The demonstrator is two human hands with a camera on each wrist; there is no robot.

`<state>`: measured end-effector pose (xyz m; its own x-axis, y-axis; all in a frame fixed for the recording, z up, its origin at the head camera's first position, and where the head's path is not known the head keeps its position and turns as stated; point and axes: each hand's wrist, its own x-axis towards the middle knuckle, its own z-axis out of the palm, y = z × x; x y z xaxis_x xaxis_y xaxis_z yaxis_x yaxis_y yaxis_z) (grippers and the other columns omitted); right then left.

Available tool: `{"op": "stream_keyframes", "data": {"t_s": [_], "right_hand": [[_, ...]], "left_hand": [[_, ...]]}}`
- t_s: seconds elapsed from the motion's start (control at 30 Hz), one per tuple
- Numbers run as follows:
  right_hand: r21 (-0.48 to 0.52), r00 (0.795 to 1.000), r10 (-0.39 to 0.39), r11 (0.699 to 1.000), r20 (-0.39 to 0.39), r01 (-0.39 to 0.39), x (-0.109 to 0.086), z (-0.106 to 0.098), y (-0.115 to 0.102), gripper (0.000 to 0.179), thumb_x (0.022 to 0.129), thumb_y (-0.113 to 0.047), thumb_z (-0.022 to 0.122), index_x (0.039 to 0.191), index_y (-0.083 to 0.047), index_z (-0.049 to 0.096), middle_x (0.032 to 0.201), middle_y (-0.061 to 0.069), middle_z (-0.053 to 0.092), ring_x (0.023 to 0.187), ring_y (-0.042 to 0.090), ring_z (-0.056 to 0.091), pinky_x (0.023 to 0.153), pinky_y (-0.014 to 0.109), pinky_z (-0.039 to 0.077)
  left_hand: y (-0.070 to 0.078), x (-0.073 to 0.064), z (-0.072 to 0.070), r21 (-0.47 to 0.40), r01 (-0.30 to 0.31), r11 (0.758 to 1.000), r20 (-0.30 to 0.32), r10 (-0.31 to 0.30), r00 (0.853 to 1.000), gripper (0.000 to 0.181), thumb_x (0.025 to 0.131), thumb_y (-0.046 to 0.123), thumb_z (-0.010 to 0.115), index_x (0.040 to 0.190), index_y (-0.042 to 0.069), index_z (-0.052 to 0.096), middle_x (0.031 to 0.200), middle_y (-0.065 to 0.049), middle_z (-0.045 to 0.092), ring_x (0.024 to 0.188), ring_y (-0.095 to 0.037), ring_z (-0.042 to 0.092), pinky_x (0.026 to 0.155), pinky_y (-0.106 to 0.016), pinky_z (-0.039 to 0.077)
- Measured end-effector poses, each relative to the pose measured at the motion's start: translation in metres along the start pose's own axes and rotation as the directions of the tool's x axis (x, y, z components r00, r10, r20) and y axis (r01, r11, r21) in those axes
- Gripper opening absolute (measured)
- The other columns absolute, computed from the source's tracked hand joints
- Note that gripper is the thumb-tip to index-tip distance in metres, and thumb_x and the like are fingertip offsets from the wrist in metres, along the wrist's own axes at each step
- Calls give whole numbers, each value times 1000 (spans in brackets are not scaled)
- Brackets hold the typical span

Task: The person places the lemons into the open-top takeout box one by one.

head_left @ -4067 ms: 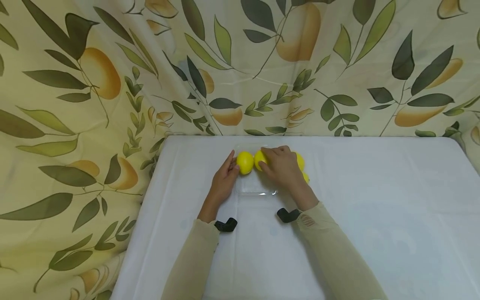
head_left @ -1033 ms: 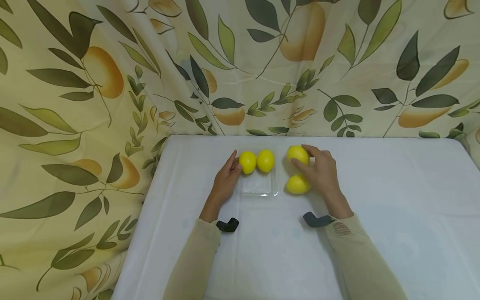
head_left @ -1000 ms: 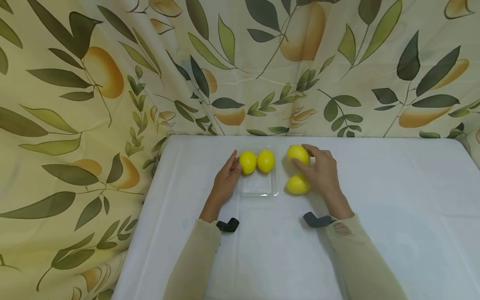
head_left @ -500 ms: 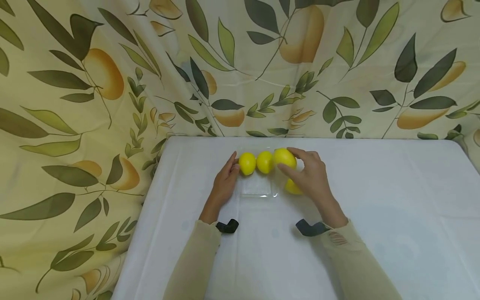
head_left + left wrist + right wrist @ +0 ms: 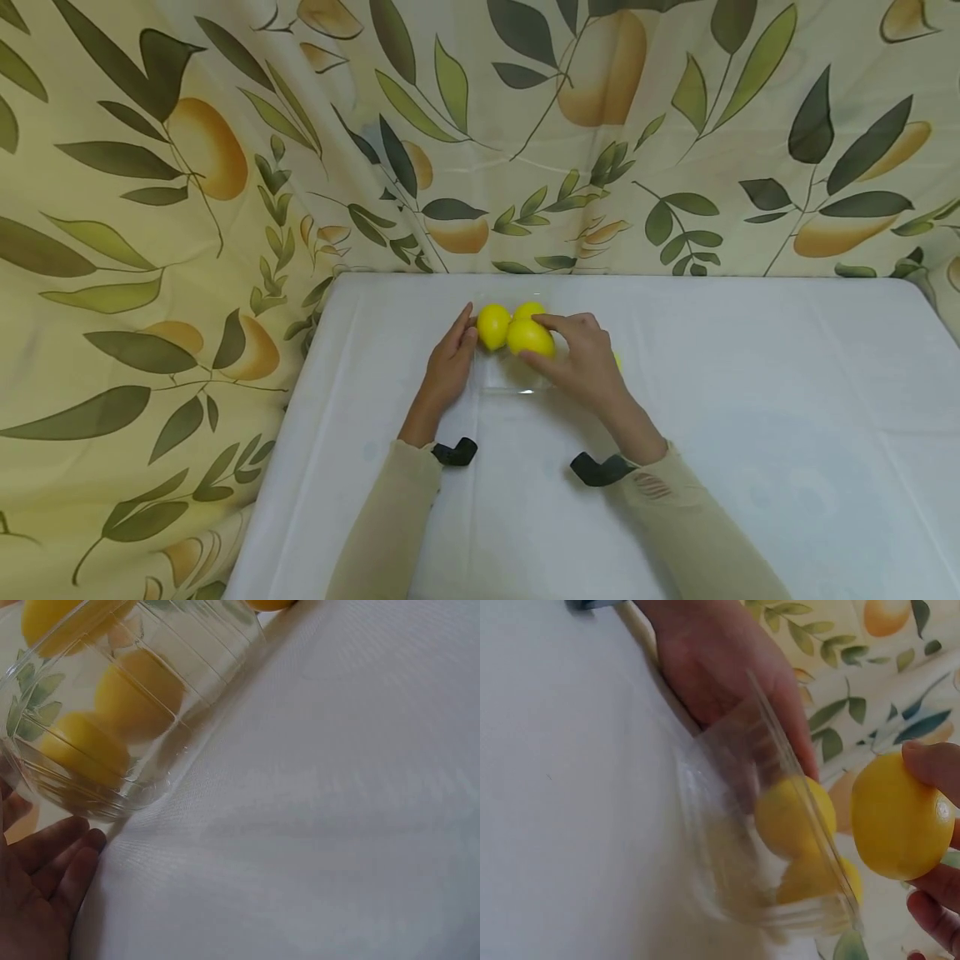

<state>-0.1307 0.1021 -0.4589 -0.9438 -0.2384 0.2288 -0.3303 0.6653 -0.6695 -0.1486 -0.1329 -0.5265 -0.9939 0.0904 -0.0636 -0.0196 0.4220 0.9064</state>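
A clear plastic container (image 5: 517, 391) sits on the white-covered table with two yellow lemons in it, one on the left (image 5: 492, 326) and another (image 5: 529, 308) beside it, partly covered. My left hand (image 5: 450, 363) rests along the container's left side, fingers fairly straight; the left wrist view shows its fingertips (image 5: 91, 838) right at the container's end. With thumb and fingers my right hand (image 5: 588, 362) pinches a third lemon (image 5: 900, 817), which hangs above the container's wall (image 5: 727, 750). Mostly hidden behind the right hand, one more lemon (image 5: 618, 361) lies outside the container.
The white tablecloth (image 5: 750, 400) stretches off to the right. A curtain (image 5: 480, 133) printed with fruit and leaves hangs right behind the table's back edge and down its left side. A dark camera mount (image 5: 600, 469) juts from the right wrist.
My right hand has lifted a lemon from the table right of the container and carried it left over the container. Earlier it was at the second lemon inside. The left hand has stayed in place.
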Motion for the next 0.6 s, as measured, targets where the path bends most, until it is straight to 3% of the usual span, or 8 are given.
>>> {"op": "stream_keyframes", "data": {"t_s": [0.3,0.6], "right_hand": [[-114,995,-103,988,17,104,-4,23,-5,59,84,-49,81,129,-13,71,112,5,77,102,31,58,78,54,42],[-206,995,-84,974,54,93,-5,38,-7,63,84,-60,76,129,-16,71,117,-1,76,101,27,52,79,50,32]], "left_hand": [[0,1,-2,-2,-20,1000,2,20,1000,53,109,54,34,160,47,23,157,8,47,149,-13,38,126,-43,29],[-1,1,-2,0,-28,1000,15,28,1000,52,109,55,33,160,47,23,156,8,48,150,-16,38,126,-47,28]]}}
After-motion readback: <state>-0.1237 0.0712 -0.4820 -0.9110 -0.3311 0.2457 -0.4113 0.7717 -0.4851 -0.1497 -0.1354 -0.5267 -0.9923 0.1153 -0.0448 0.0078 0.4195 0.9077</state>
